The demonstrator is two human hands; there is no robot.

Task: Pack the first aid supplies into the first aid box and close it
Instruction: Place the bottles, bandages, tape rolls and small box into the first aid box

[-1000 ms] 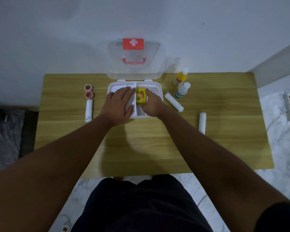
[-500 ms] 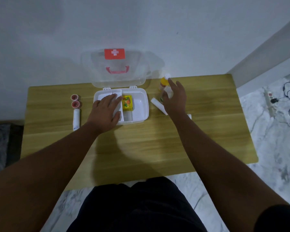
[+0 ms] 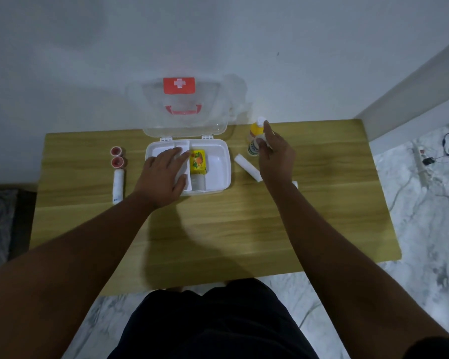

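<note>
The white first aid box (image 3: 219,164) stands open on the wooden table (image 3: 244,229), its clear lid (image 3: 184,107) leaning on the wall. A yellow packet (image 3: 197,161) lies in the box's middle compartment. My left hand (image 3: 163,174) rests flat on white packets in the left compartment, fingers spread. My right hand (image 3: 275,156) is to the right of the box, thumb and fingers closed around the top of a white bottle (image 3: 252,149) that stands on the table. A yellow bottle (image 3: 256,129) stands just behind it. A white bandage roll (image 3: 246,167) lies beside the box.
Left of the box are two red tape rolls (image 3: 117,156) and a white bandage roll (image 3: 118,186). Another white roll (image 3: 295,183) is mostly hidden under my right forearm. A power strip and cables (image 3: 425,159) lie on the marble floor to the right.
My right hand let go of the yellow packet in the box, moved right to the bottles and closed on the white one. My left hand stayed on the box.
</note>
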